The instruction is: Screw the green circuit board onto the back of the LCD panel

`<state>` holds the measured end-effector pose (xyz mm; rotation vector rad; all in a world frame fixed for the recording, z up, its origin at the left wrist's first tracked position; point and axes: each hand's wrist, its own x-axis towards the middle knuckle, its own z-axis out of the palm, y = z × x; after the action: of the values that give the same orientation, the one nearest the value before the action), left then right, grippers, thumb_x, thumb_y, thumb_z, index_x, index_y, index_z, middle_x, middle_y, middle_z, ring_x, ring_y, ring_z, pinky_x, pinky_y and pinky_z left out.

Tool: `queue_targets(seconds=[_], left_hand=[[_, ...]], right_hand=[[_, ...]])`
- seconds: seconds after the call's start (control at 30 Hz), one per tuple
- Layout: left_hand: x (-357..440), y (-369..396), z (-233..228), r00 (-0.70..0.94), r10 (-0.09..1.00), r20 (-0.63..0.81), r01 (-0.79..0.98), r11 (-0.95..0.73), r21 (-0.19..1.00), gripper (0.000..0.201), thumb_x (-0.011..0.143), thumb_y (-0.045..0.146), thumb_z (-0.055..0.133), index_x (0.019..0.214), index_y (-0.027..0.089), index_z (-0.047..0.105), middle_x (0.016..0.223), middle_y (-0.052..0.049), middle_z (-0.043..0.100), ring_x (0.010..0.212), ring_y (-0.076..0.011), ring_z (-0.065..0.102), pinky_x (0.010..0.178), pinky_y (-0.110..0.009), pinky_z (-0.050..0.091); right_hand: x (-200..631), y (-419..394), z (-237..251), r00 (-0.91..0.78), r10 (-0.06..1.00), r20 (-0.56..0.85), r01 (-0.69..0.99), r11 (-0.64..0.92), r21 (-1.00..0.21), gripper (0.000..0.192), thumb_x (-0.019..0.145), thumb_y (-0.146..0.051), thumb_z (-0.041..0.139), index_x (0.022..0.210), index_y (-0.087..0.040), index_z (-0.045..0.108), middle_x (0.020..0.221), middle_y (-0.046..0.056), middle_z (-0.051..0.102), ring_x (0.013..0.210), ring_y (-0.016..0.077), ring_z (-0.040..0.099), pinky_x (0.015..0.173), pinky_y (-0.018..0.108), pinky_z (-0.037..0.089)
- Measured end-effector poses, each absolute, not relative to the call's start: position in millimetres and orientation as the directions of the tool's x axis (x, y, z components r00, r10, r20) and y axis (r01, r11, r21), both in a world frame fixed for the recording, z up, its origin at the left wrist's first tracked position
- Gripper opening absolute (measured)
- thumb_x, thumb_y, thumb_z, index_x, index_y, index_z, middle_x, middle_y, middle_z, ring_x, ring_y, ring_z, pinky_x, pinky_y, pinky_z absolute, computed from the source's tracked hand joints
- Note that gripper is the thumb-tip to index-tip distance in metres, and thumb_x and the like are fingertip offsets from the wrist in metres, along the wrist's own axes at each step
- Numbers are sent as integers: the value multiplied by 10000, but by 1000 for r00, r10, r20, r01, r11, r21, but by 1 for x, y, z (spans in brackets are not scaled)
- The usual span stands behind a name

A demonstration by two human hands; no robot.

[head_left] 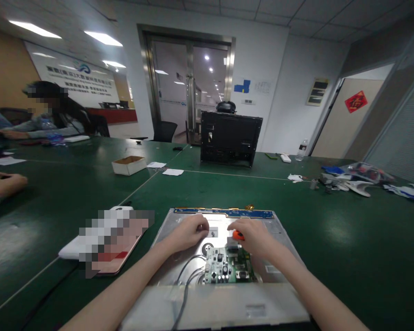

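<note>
A silver display panel [179,301] lies back side up on the green table in front of me. Near its middle sits a green circuit board [227,265] with dark cables running off to the left. Along the panel's far edge runs a narrow blue circuit strip [207,212]. My left hand [192,231] is curled over the panel, left of a small label [213,232]; whether its fingers hold anything is hidden. Just beyond the board, my right hand [253,234] is closed around an orange tool handle [238,235], mostly covered by the fingers.
Left of the panel lie a pink phone [122,259] and a white object [71,248]. Farther off are a small open box [129,165], papers, and a black monitor casing [231,138]. Assorted parts [345,181] lie at right. Another person's hand [7,184] rests at left.
</note>
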<state>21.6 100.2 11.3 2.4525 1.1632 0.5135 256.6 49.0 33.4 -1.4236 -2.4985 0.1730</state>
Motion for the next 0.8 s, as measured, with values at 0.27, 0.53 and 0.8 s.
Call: queue_targets(seconds=[0.27, 0.53, 0.8], left_hand=[[22, 100, 9, 520, 832, 192, 684, -541, 490, 142, 772, 206, 525, 878, 168, 611, 836, -46, 640, 757, -191, 578, 671, -270, 420], [22, 99, 13, 519, 831, 199, 685, -544, 484, 128, 758, 203, 530, 839, 163, 621, 792, -41, 633, 719, -190, 569, 645, -268, 406], [21, 104, 10, 528, 825, 201, 669, -549, 501, 110, 764, 207, 523, 802, 156, 613, 725, -24, 610, 670, -171, 549, 614, -251, 399]], right_hand=[[301, -8, 11, -703, 709, 60, 705, 683, 190, 578, 772, -94, 556, 1332, -184, 440, 1351, 143, 531, 728, 188, 662, 518, 283, 440], [303, -2, 2, -769, 583, 261, 613, 788, 45, 352, 870, -174, 486, 1210, -218, 566, 1134, 83, 688, 648, 137, 639, 519, 252, 412], [279, 25, 25, -301, 898, 321, 736, 433, -520, 163, 801, -201, 551, 682, -174, 660, 590, 7, 637, 520, 127, 529, 503, 237, 328]])
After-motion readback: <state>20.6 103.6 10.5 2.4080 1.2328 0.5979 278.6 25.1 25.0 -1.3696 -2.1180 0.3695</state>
